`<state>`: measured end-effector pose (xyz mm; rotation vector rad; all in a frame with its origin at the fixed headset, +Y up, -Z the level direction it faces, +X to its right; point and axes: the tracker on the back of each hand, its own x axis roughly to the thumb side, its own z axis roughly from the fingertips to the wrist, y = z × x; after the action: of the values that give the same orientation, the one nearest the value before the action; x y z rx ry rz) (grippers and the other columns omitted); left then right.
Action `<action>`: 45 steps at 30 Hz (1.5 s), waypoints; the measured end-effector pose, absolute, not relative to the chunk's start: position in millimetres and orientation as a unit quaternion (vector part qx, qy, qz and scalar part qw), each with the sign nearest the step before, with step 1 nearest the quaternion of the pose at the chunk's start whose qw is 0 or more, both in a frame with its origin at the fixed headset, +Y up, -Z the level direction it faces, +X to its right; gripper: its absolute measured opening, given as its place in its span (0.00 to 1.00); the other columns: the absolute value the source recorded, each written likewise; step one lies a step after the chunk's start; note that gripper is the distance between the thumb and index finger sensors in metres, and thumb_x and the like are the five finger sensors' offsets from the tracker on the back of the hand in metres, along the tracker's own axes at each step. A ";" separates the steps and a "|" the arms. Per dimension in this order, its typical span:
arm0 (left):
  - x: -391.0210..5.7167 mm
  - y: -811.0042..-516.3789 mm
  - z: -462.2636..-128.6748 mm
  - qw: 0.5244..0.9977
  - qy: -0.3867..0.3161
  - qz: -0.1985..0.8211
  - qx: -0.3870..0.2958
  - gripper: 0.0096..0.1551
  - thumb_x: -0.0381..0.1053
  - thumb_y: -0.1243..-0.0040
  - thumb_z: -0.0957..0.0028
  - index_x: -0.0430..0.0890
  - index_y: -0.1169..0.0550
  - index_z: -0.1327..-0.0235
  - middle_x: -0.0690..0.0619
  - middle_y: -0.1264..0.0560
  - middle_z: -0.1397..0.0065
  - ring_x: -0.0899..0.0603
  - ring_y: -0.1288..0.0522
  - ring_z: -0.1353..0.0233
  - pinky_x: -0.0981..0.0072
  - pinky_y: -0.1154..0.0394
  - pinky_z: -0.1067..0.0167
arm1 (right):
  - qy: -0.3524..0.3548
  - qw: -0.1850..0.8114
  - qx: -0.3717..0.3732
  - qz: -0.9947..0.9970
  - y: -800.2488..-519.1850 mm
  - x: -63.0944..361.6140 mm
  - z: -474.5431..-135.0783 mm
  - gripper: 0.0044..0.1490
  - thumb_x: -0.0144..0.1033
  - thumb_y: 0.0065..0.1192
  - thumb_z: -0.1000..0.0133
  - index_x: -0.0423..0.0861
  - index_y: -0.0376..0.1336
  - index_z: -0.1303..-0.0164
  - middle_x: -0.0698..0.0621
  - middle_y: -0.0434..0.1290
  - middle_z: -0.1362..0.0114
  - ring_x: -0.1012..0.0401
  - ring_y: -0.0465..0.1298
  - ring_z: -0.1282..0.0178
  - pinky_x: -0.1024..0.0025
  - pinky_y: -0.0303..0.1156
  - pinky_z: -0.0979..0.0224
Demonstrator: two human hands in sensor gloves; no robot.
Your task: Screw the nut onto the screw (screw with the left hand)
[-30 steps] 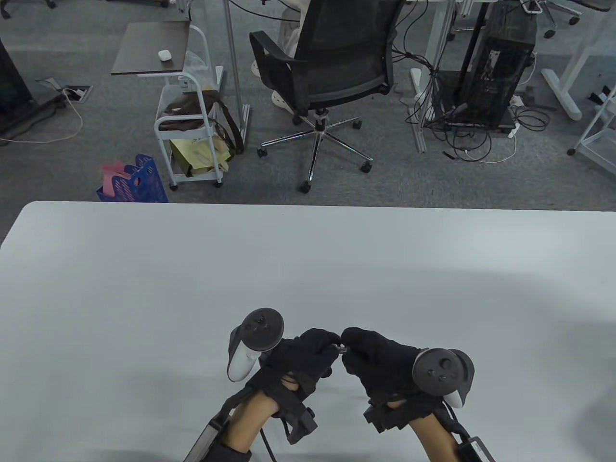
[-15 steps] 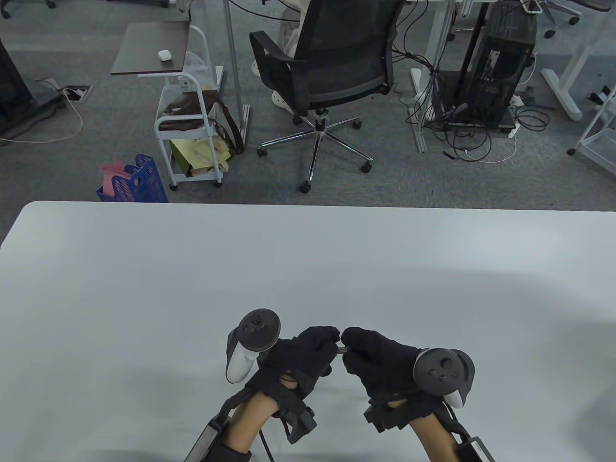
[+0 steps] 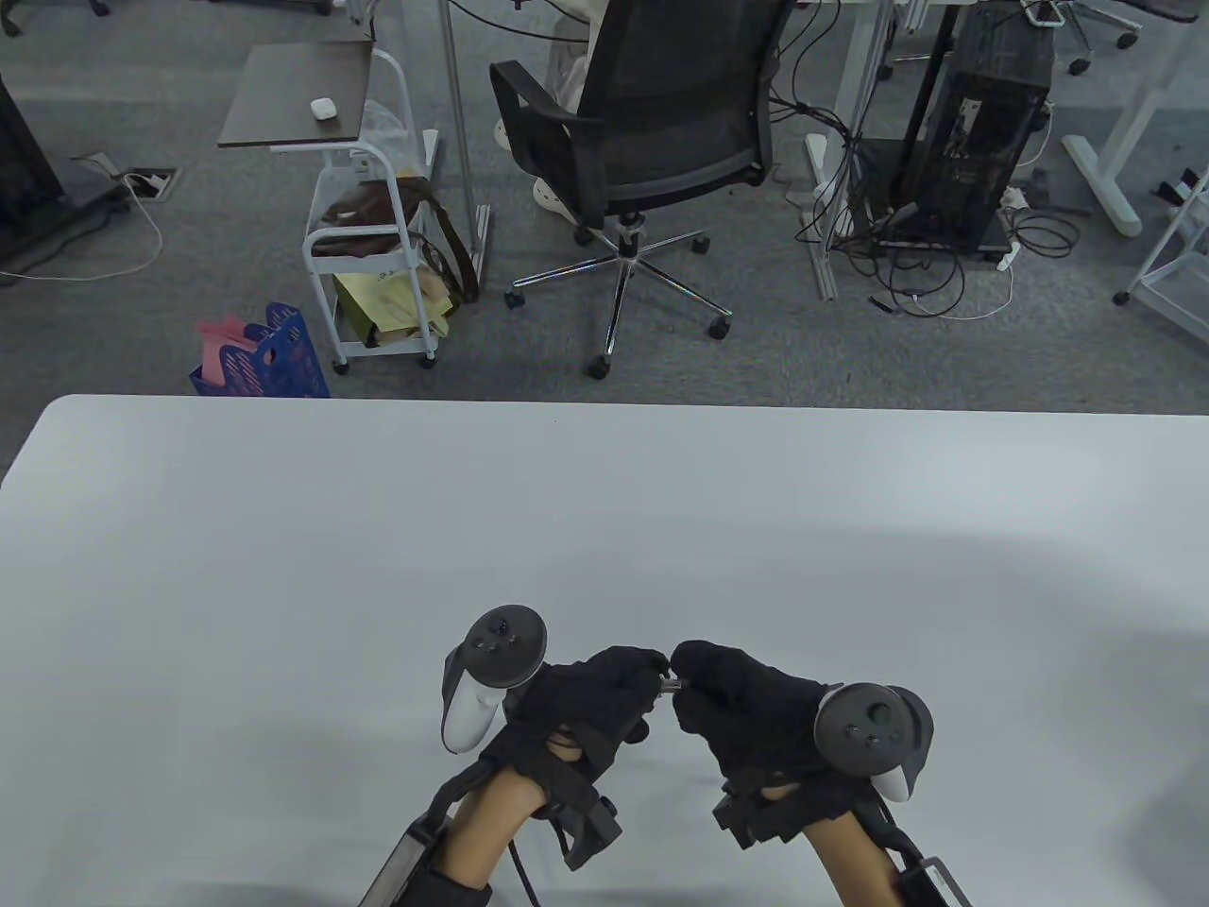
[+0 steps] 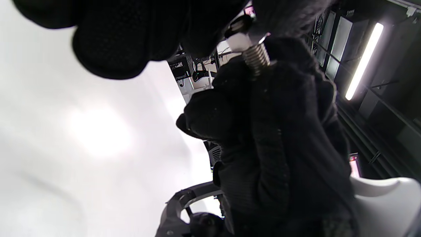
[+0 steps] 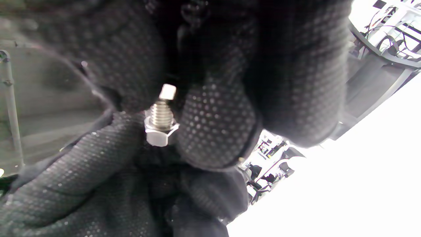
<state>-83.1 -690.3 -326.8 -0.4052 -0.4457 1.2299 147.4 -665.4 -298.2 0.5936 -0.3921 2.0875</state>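
— Largest item first?
— One white rectangular table (image 3: 378,529), bare around my hands.

— Hands?
— Two, both in black sensor gloves. My left hand (image 3: 586,704) pinches one silver hexagonal steel nut (image 5: 160,131); my right hand (image 3: 746,709) grips one threaded silver steel screw (image 5: 161,113). Fingertips meet above the table's near edge.

— Trackers?
— Two, one strapped on each hand.

— Where is the nut?
— On the screw's thread, held between both hands. One screw tip (image 5: 167,91) sticks out among my right fingers.
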 end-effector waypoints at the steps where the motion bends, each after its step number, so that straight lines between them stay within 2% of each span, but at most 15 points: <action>1: -82.3 -689.7 -326.4 0.776 -0.204 0.567 -0.187 0.33 0.55 0.46 0.52 0.33 0.23 0.43 0.30 0.23 0.43 0.29 0.20 0.55 0.33 0.30 0.50 | -0.153 0.446 0.243 0.848 -665.7 146.8 -298.6 0.30 0.41 0.79 0.60 0.46 0.72 0.47 0.48 0.84 0.49 0.60 0.92 0.65 0.61 0.91 0.57; 4: -82.0 -687.3 -325.9 0.782 -0.208 0.558 -0.181 0.32 0.54 0.46 0.53 0.34 0.24 0.44 0.31 0.24 0.44 0.30 0.21 0.55 0.34 0.30 0.50 | -0.134 0.454 0.244 0.846 -667.4 146.1 -299.9 0.31 0.40 0.79 0.59 0.45 0.72 0.46 0.47 0.84 0.48 0.60 0.92 0.65 0.60 0.91 0.56; 8: -80.4 -688.1 -325.5 0.776 -0.223 0.556 -0.196 0.32 0.53 0.46 0.52 0.37 0.30 0.38 0.33 0.28 0.38 0.31 0.22 0.50 0.35 0.32 0.47 | -0.147 0.444 0.245 0.850 -665.4 146.9 -298.6 0.30 0.39 0.79 0.60 0.45 0.72 0.47 0.47 0.84 0.49 0.60 0.92 0.65 0.60 0.91 0.57; 11: -81.8 -689.8 -325.4 0.768 -0.216 0.572 -0.192 0.40 0.58 0.48 0.51 0.37 0.33 0.30 0.31 0.30 0.35 0.31 0.23 0.48 0.35 0.32 0.46 | -0.153 0.445 0.246 0.848 -664.3 146.8 -298.2 0.30 0.40 0.79 0.60 0.46 0.72 0.47 0.47 0.84 0.49 0.60 0.92 0.65 0.61 0.91 0.57; 14: -83.1 -689.0 -325.9 0.777 -0.203 0.569 -0.177 0.36 0.56 0.47 0.52 0.35 0.25 0.37 0.29 0.26 0.39 0.29 0.21 0.51 0.33 0.31 0.48 | -0.155 0.442 0.247 0.848 -665.3 145.3 -297.9 0.30 0.40 0.79 0.60 0.46 0.72 0.47 0.47 0.84 0.49 0.60 0.92 0.65 0.61 0.91 0.57; 16: -82.1 -687.9 -326.0 0.777 -0.206 0.568 -0.178 0.33 0.55 0.46 0.52 0.34 0.24 0.42 0.30 0.25 0.41 0.29 0.21 0.53 0.34 0.31 0.49 | -0.155 0.439 0.249 0.849 -665.5 144.9 -297.9 0.30 0.40 0.79 0.60 0.46 0.72 0.47 0.48 0.84 0.49 0.60 0.92 0.65 0.61 0.91 0.57; 21: -81.6 -687.0 -325.9 0.768 -0.223 0.570 -0.191 0.33 0.53 0.45 0.51 0.37 0.30 0.36 0.33 0.29 0.37 0.31 0.22 0.49 0.35 0.32 0.46 | -0.160 0.444 0.246 0.846 -664.6 146.2 -297.9 0.30 0.40 0.79 0.60 0.46 0.72 0.47 0.48 0.84 0.49 0.60 0.92 0.65 0.61 0.91 0.57; 23: -82.5 -689.3 -325.6 0.765 -0.216 0.576 -0.191 0.40 0.58 0.47 0.52 0.37 0.33 0.31 0.31 0.30 0.35 0.30 0.23 0.47 0.34 0.32 0.45 | -0.160 0.447 0.245 0.846 -664.8 147.1 -298.1 0.30 0.40 0.79 0.60 0.46 0.72 0.47 0.48 0.84 0.49 0.60 0.92 0.65 0.61 0.91 0.57; 25: -82.6 -691.2 -325.5 0.770 -0.206 0.573 -0.190 0.40 0.58 0.48 0.52 0.35 0.30 0.32 0.29 0.28 0.36 0.29 0.22 0.48 0.33 0.32 0.46 | -0.159 0.448 0.244 0.845 -665.2 147.1 -298.2 0.30 0.40 0.79 0.60 0.46 0.72 0.47 0.47 0.84 0.49 0.60 0.92 0.65 0.61 0.91 0.57; 27: -81.6 -690.6 -325.7 0.773 -0.207 0.570 -0.187 0.36 0.57 0.48 0.52 0.35 0.25 0.38 0.29 0.26 0.39 0.28 0.22 0.50 0.33 0.31 0.47 | -0.161 0.444 0.245 0.847 -664.6 146.6 -297.6 0.30 0.40 0.79 0.60 0.46 0.72 0.47 0.48 0.84 0.49 0.60 0.92 0.65 0.61 0.91 0.57; 29: -80.0 -688.0 -325.1 0.776 -0.211 0.565 -0.186 0.33 0.54 0.46 0.52 0.34 0.25 0.40 0.31 0.26 0.40 0.30 0.21 0.52 0.34 0.31 0.48 | -0.160 0.438 0.247 0.849 -664.7 146.1 -297.7 0.30 0.40 0.79 0.60 0.46 0.72 0.47 0.48 0.84 0.49 0.60 0.92 0.65 0.61 0.91 0.56; 33: -80.4 -688.9 -325.3 0.769 -0.222 0.564 -0.203 0.33 0.53 0.46 0.51 0.37 0.31 0.36 0.33 0.29 0.37 0.31 0.23 0.48 0.35 0.32 0.45 | -0.158 0.440 0.245 0.849 -664.6 146.2 -297.5 0.30 0.40 0.79 0.60 0.46 0.72 0.47 0.47 0.84 0.49 0.60 0.92 0.65 0.61 0.91 0.56; 35: -81.6 -691.4 -325.5 0.767 -0.217 0.568 -0.204 0.39 0.57 0.48 0.51 0.38 0.34 0.31 0.32 0.31 0.35 0.31 0.23 0.47 0.35 0.32 0.45 | -0.159 0.440 0.245 0.849 -664.5 146.5 -297.6 0.30 0.40 0.79 0.60 0.46 0.72 0.47 0.47 0.84 0.49 0.60 0.92 0.65 0.61 0.91 0.56; 40: -81.0 -690.7 -326.1 0.770 -0.209 0.571 -0.193 0.34 0.55 0.47 0.51 0.35 0.26 0.39 0.30 0.26 0.39 0.28 0.22 0.50 0.32 0.32 0.47 | -0.156 0.441 0.245 0.849 -665.3 145.6 -297.5 0.30 0.40 0.79 0.60 0.46 0.72 0.47 0.48 0.84 0.49 0.60 0.92 0.65 0.61 0.91 0.56; 45: -80.7 -690.0 -325.7 0.763 -0.221 0.570 -0.207 0.33 0.54 0.46 0.51 0.38 0.31 0.36 0.32 0.29 0.36 0.30 0.23 0.48 0.34 0.33 0.45 | -0.157 0.445 0.246 0.847 -663.8 146.1 -297.0 0.30 0.40 0.79 0.60 0.46 0.72 0.47 0.47 0.84 0.49 0.60 0.92 0.65 0.61 0.91 0.56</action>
<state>-80.7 -690.0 -325.7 -0.4503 -0.4810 1.2404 146.1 -663.8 -297.0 0.6088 -0.3903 2.0981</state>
